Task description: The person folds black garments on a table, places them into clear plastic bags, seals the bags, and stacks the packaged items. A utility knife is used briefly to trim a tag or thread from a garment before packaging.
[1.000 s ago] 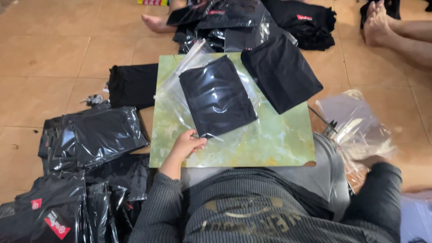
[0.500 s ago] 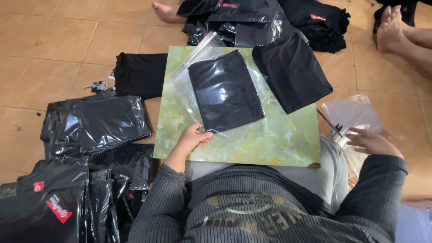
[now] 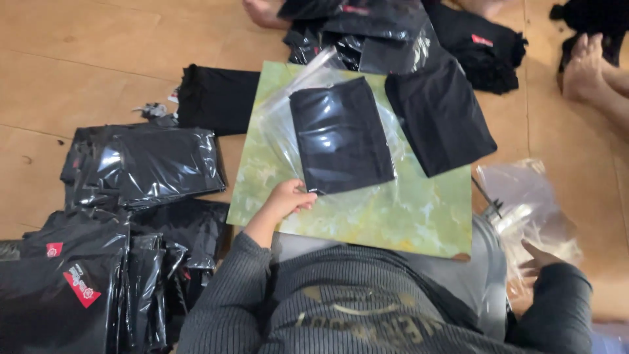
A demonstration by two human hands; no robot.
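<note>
Left hand (image 3: 283,200) fingers pinch the clear bag (image 3: 341,141) at six o'clock, steadying it; right hand (image 3: 538,257) fingers spread on loose bags (image 3: 531,203).

One green board (image 3: 393,216), two hands (image 3: 288,200), one bagged garment (image 3: 341,134), one loose garment (image 3: 439,115)
</note>
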